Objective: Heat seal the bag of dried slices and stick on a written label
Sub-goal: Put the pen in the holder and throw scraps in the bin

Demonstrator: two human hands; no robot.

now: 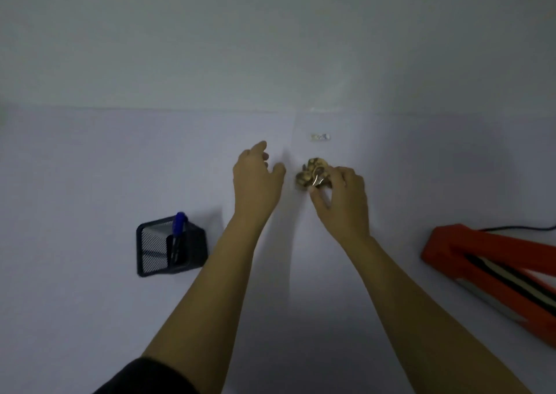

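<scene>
While the right hand (343,201) pinches the clear bag of dried slices (310,172) between thumb and curled fingers, near the middle of the white table (90,168), the left hand (258,177) is just beside it, fingers loosely spread and holding nothing. Beyond the bag, apart from it, lies a small label (320,137). A black mesh pen holder (156,252) with a blue-capped marker (179,223) stands left of the forearms. A red heat sealer (493,261) sits at the right edge.

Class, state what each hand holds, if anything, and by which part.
The right hand pinches the bag of dried slices at its near right edge. The left hand, fingers relaxed, holds nothing.
</scene>
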